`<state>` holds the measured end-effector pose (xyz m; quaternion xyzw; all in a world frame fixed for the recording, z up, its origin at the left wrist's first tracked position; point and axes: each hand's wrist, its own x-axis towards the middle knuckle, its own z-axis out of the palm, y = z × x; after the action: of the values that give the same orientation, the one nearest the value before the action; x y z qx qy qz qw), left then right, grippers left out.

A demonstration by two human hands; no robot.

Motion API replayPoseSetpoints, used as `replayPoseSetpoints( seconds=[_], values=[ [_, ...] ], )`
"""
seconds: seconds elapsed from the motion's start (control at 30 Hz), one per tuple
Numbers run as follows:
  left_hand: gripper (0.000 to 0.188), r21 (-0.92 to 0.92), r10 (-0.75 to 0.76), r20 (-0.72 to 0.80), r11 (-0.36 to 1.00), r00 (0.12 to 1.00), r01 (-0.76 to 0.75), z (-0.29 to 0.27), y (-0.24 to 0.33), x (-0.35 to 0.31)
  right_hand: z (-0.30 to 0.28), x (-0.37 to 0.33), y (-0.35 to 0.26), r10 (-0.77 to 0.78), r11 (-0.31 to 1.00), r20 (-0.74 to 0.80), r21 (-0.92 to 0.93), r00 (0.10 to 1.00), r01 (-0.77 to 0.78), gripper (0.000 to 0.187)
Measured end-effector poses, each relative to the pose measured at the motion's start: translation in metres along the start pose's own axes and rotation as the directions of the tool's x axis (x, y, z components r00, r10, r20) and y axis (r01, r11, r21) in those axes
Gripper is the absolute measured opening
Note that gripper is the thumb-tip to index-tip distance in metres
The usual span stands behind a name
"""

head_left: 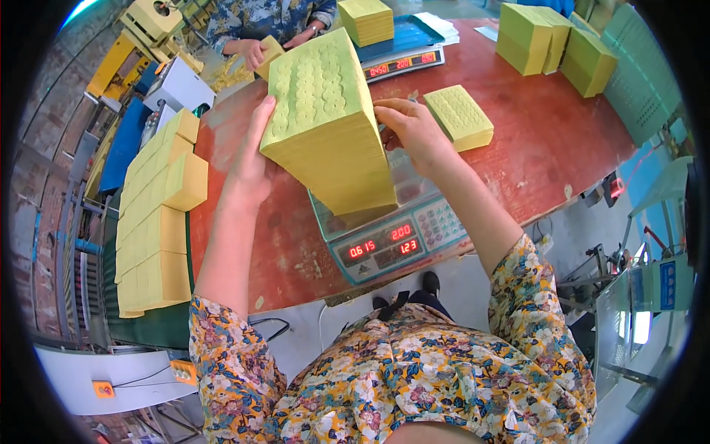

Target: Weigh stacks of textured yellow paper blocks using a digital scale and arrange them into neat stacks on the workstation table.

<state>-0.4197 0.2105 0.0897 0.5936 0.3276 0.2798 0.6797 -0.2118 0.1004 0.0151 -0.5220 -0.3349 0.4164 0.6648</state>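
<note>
A tall stack of yellow paper (325, 148), its top sheet embossed with rows of round marks, stands tilted over a digital scale (392, 248) with lit red digits. The stack hides much of the scale's pan. Along its left side lies my left hand (254, 155), closed on it with the thumb up near the top edge. My right hand (414, 129) has its fingers curled against the right edge, thumb and forefinger at the paper. Just right of that hand, a low stack of the same paper (460, 117) lies flat on the red table (547, 148).
Across the table a co-worker's hands (254, 54) hold a small yellow block beside a second scale (403, 65) bearing another stack (366, 21). Tall yellow stacks (525, 44) stand at the far right. Rows of yellow blocks (151, 251) line a green surface at the left.
</note>
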Motion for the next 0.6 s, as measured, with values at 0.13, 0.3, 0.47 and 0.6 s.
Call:
replayPoseSetpoints(
  seconds=[0.13,0.3,0.47,0.6],
  values=[
    [0.063,-0.011,0.006,-0.006,1.0,1.0,-0.006,0.003,-0.002,-0.002,0.003,-0.005,-0.001,-0.032,0.996,-0.044,-0.085,0.999,0.029,0.032],
    [0.065,0.037,0.08,-0.089,0.996,0.993,-0.077,-0.001,-0.011,0.005,0.005,-0.007,0.003,-0.04,0.983,-0.064,-0.183,0.997,0.028,0.033],
    [0.07,-0.086,0.063,-0.108,0.994,0.992,-0.072,-0.01,-0.03,0.006,0.0,-0.005,0.018,-0.137,0.971,-0.073,-0.209,0.988,0.119,0.038],
    [0.064,-0.244,0.181,-0.182,0.944,0.966,-0.223,-0.004,-0.078,0.01,-0.007,-0.011,0.038,-0.188,0.98,-0.09,-0.089,0.978,0.18,0.046]
  ],
)
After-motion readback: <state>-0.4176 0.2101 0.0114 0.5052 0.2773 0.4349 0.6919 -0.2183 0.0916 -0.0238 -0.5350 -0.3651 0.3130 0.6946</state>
